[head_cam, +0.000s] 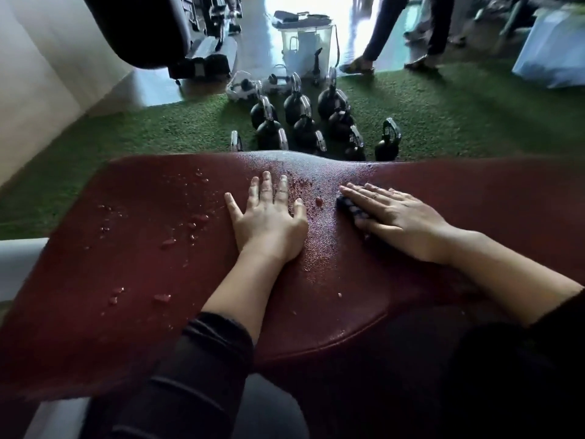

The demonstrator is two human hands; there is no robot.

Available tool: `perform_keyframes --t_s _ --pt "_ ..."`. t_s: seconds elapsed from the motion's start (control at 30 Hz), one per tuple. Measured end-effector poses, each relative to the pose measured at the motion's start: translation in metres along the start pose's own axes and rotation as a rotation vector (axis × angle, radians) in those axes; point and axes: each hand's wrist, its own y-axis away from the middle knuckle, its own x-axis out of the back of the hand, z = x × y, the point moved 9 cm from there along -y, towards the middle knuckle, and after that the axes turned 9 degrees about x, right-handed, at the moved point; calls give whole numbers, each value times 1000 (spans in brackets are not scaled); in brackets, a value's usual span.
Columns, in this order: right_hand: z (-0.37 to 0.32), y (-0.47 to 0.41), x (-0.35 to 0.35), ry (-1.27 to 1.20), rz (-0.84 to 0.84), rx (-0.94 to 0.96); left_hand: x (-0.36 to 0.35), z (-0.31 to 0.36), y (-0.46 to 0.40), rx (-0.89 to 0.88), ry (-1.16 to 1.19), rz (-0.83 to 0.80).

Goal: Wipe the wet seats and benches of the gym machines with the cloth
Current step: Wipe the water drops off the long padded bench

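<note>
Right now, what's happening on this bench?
A person is wiping a dark red padded vinyl bench. The right hand presses flat on a small dark cloth near the bench's middle. The left hand rests flat and bare on the pad beside it. Water drops cover the left part and sit between the hands, so that area is not yet wiped. The right part looks dry. Black kettlebells stand on green turf behind.

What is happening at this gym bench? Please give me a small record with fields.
surface: maroon padded bench
left hand: flat on the bench, fingers spread, holding nothing
right hand: fingers straight, pressing a dark cloth onto the bench
water: drops on the bench's left part and between the hands
behind: black kettlebells on green turf; another person's legs farther back
</note>
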Motion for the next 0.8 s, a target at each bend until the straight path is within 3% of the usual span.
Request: perform_keyframes --t_s 0.17,0.8 --pt "-5 -2 0 71 95 21 1 1 -1 8 10 14" --pt "-17 -20 -2 47 95 56 4 0 -1 41 13 11"
